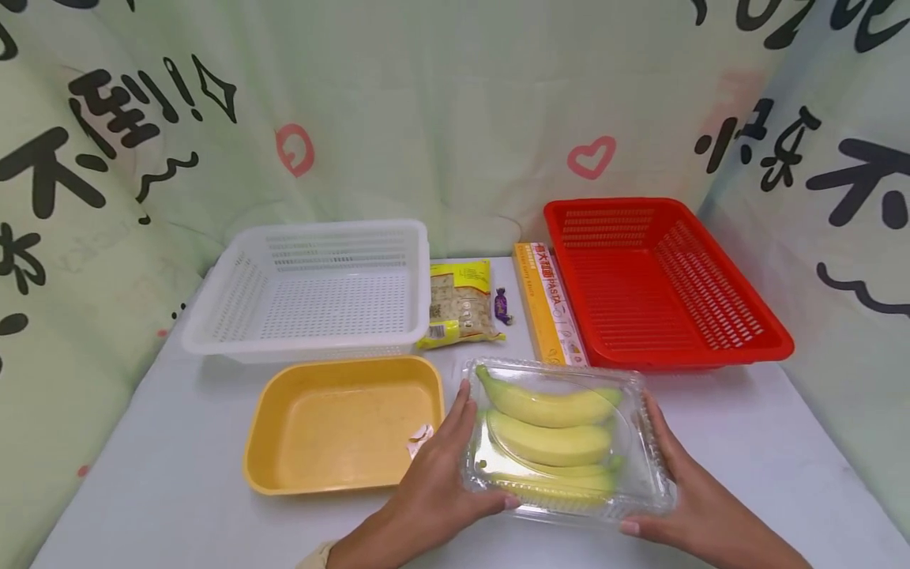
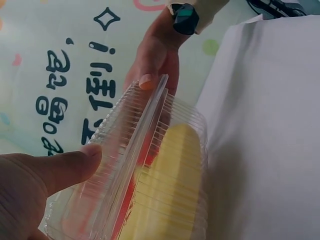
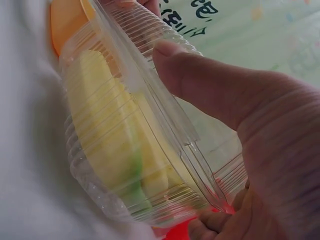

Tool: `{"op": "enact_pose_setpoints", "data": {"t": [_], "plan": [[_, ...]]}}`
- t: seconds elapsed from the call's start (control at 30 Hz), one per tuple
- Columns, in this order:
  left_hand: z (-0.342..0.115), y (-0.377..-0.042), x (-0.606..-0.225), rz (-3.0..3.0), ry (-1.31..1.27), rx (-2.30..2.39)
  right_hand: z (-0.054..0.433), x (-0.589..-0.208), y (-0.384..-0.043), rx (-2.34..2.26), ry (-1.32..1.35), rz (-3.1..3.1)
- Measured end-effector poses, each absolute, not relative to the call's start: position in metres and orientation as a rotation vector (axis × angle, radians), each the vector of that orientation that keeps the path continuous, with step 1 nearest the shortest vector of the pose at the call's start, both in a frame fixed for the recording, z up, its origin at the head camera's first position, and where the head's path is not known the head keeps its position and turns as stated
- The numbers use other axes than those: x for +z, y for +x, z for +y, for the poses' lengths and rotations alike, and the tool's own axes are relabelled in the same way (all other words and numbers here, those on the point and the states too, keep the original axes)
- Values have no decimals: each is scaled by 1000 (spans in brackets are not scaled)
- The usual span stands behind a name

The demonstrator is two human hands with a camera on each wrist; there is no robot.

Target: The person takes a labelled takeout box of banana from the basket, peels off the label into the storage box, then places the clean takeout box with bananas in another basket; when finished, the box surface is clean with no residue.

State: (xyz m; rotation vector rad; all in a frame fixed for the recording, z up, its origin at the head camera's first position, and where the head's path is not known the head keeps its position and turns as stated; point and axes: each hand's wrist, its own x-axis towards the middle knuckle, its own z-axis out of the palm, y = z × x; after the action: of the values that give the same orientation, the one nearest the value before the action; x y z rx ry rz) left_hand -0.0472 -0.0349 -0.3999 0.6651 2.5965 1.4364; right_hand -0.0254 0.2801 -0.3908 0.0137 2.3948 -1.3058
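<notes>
A clear plastic clamshell box (image 1: 643, 482) with several yellow bananas (image 1: 550, 444) inside is held at the front of the table, its lid closed. My left hand (image 1: 435, 484) grips the box's left end, thumb near the front edge and fingers along the side. On the opposite end, my right hand (image 1: 686, 494) holds it the same way. Both wrist views show a thumb pressed on the ribbed plastic near the rim seam, with the bananas (image 3: 107, 130) visible through the wall. Most of the fingers are hidden behind the box.
A yellow tray (image 1: 320, 427) holding a small whitish wrapper (image 1: 419, 439) lies left of the box. Behind are a white basket (image 1: 313, 344), a yellow food packet (image 1: 462, 304), a purple-wrapped candy (image 1: 502, 307), a pasta box (image 1: 549, 304) and a red basket (image 1: 633, 308).
</notes>
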Motion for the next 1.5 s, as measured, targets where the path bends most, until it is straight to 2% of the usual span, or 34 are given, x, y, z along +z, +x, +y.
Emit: {"op": "enact_pose_setpoints", "data": {"t": [0.83, 1.27, 1.5], "plan": [[-64, -57, -371, 2695, 741, 1455, 252, -366, -46, -1369, -343, 2572], [-73, -73, -350, 2782, 816, 1436, 244, -352, -61, -1450, -348, 2563], [-87, -84, -337, 2761, 751, 1442, 234, -345, -73, -1451, -480, 2581]]}}
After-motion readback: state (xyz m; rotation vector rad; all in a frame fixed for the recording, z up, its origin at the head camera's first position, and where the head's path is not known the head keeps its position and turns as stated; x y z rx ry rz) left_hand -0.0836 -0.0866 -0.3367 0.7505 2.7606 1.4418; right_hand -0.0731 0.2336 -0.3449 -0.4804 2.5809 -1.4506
